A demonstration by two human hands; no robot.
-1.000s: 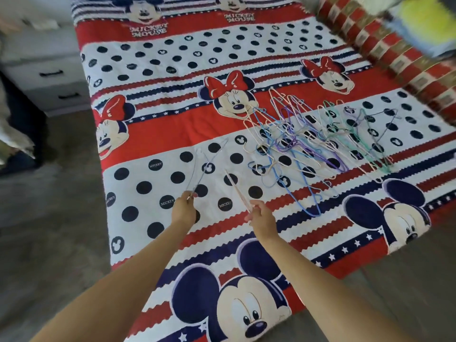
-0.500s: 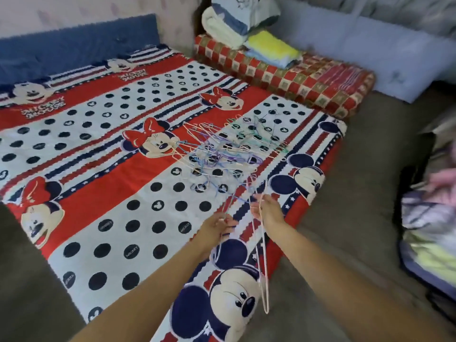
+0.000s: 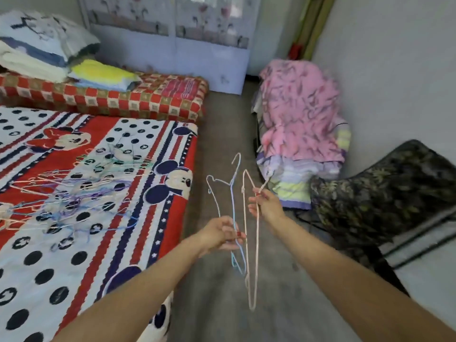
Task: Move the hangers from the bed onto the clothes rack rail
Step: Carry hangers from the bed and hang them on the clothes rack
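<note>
1. The fingers (image 3: 230, 236) of the left hand (image 3: 219, 234) are curled round the thin pale-blue wire hanger (image 3: 232, 193), gripping it partway down its length with the hook pointing up. The fingers of the right hand (image 3: 265, 204) pinch the thin pink wire hanger (image 3: 256, 243) near its neck, and its long frame dangles below the hand. Both hangers are in the air above the grey floor (image 3: 222, 304), clear of the bed.
2. The large bed with its red, white and navy cartoon-mouse quilt (image 3: 74, 243) carries most of the work left: a tangled heap of thin coloured wire hangers (image 3: 81, 186), pink, purple, blue and green, lies across its middle.
3. No clothes rack rail is visible, so I cannot tell whether any hangers hang there already.
4. My judgement: the task is at an early or middle stage, with two hangers in transit and many to fetch.
</note>
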